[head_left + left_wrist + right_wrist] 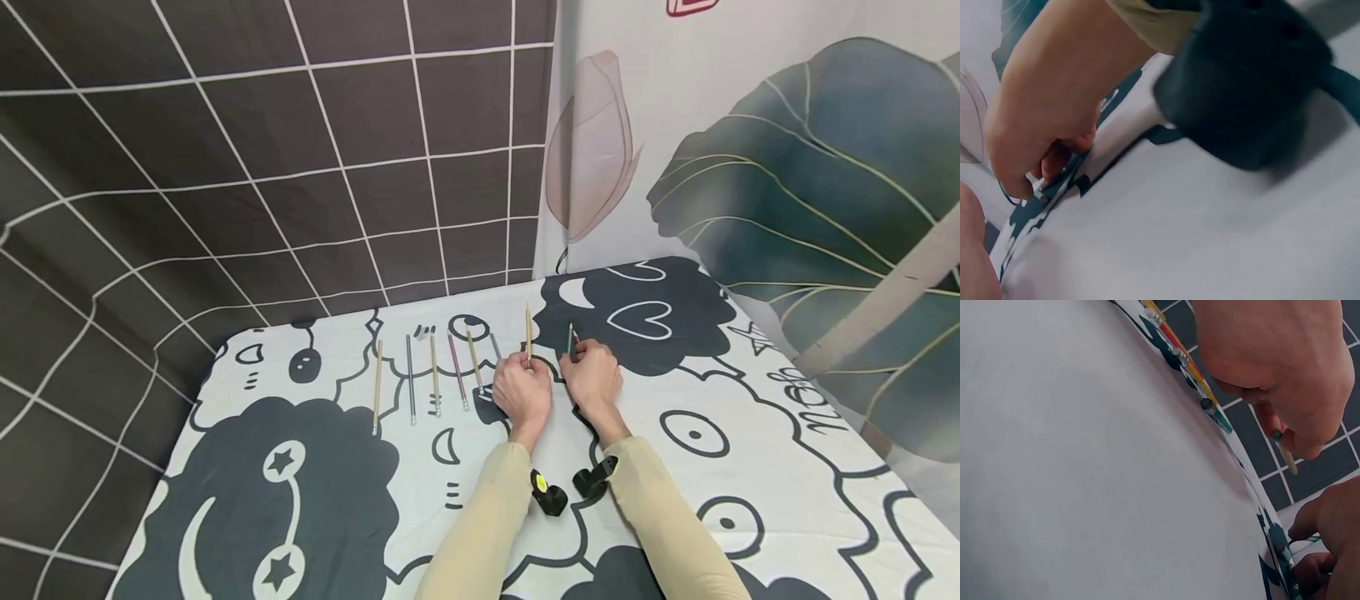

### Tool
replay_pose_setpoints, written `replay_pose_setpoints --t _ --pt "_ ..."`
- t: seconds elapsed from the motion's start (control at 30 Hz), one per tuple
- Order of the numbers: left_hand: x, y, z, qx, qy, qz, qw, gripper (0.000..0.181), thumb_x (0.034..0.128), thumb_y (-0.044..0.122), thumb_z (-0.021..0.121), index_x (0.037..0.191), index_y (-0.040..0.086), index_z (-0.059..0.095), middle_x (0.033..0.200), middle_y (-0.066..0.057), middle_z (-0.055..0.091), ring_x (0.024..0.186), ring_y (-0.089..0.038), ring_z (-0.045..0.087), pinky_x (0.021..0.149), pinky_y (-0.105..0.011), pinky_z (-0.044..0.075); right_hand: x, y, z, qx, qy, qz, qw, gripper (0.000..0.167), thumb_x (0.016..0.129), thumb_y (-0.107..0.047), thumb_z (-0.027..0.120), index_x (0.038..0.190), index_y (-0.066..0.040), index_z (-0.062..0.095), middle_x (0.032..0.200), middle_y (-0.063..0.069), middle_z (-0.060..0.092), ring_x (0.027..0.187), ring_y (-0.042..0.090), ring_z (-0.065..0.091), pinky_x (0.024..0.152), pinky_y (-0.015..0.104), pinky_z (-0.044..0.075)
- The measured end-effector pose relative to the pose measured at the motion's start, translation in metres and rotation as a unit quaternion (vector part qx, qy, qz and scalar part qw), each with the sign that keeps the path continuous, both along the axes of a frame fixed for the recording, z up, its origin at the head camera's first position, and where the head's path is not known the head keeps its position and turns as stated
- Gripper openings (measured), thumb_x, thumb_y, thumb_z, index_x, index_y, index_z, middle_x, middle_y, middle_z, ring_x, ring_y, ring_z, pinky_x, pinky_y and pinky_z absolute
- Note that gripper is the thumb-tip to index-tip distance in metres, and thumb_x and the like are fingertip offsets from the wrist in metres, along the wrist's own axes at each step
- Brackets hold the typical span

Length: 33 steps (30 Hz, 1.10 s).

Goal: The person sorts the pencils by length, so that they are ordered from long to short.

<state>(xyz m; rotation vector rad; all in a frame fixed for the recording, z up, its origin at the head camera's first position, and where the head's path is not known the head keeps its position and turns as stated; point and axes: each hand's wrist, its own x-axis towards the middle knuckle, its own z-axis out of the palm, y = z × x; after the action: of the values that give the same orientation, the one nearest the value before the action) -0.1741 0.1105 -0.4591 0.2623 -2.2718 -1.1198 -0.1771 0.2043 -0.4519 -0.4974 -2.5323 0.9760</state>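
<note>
My left hand (522,389) pinches a yellow pencil (528,329), whose tip points toward the far edge. In the right wrist view this pencil (1289,459) is tilted and raised off the cloth. My right hand (592,377) pinches a dark green pencil (571,340) low over the dark patch of the cloth; whether it touches the cloth I cannot tell. Left of my hands several pencils lie side by side: yellow ones (377,387), a dark one (410,379), a pink-red one (457,372) and a blue-grey one (495,346) beside my left hand.
The white cloth (637,500) with black cartoon drawings covers the table. A dark gridded cloth (337,125) hangs behind, and a leaf-print curtain (795,167) stands at the right. Black wrist cameras (551,497) sit between my forearms.
</note>
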Motion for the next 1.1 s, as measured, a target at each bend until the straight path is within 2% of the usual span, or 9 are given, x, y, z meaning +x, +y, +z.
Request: replay_pose_setpoints --t 0.23,0.57,0.83,0.97,1.1 --pt "0.003 -0.003 -0.003 -0.027 -0.011 0.038 0.9988 0.005 0.0733 0.008 0.071 0.076 0.011 0.073 0.073 -0.005 0.063 0.070 -0.029 0.063 0.058 -0.045 0.049 -0.001 -0.003 -0.003 0.017 -0.017 -0.001 0.9997 0.028 0.086 -0.021 0.070 0.102 0.001 0.068 0.100 0.021 0.062 0.090 0.044 0.064 0.074 0.058 0.047" --pt "0.006 -0.002 -0.004 -0.027 -0.018 0.055 0.9980 0.002 0.0727 0.010 0.072 0.072 0.012 0.070 0.074 -0.005 0.062 0.069 -0.029 0.063 0.056 -0.046 0.048 -0.006 -0.007 -0.004 0.037 -0.043 0.002 0.9984 0.028 0.087 -0.022 0.067 0.102 0.003 0.066 0.101 0.024 0.062 0.096 0.045 0.062 0.078 0.058 0.046" --pt "0.009 -0.002 -0.007 -0.033 -0.029 0.077 0.9961 0.003 0.0712 0.010 0.073 0.071 0.012 0.071 0.072 -0.006 0.061 0.067 -0.032 0.063 0.055 -0.048 0.048 -0.010 -0.008 -0.001 0.058 -0.056 0.008 0.9967 0.016 0.087 -0.016 0.064 0.083 -0.001 0.063 0.086 0.022 0.062 0.083 0.044 0.064 0.069 0.056 0.047" --pt "0.010 -0.002 -0.008 -0.036 -0.029 0.077 0.9960 0.005 0.0704 0.009 0.074 0.071 0.012 0.071 0.071 -0.006 0.061 0.067 -0.032 0.063 0.056 -0.047 0.048 -0.012 -0.007 0.000 0.063 -0.054 0.010 0.9965 0.013 0.083 -0.011 0.061 0.083 0.001 0.064 0.085 0.025 0.063 0.081 0.047 0.065 0.066 0.058 0.047" --pt "0.011 -0.003 -0.009 -0.038 -0.034 0.080 0.9955 0.005 0.0703 0.009 0.075 0.072 0.011 0.071 0.072 -0.007 0.062 0.068 -0.032 0.064 0.056 -0.047 0.049 -0.011 -0.006 0.002 0.064 -0.050 0.020 0.9965 0.013 0.079 -0.008 0.060 0.067 -0.003 0.063 0.076 0.023 0.064 0.075 0.046 0.065 0.063 0.057 0.048"
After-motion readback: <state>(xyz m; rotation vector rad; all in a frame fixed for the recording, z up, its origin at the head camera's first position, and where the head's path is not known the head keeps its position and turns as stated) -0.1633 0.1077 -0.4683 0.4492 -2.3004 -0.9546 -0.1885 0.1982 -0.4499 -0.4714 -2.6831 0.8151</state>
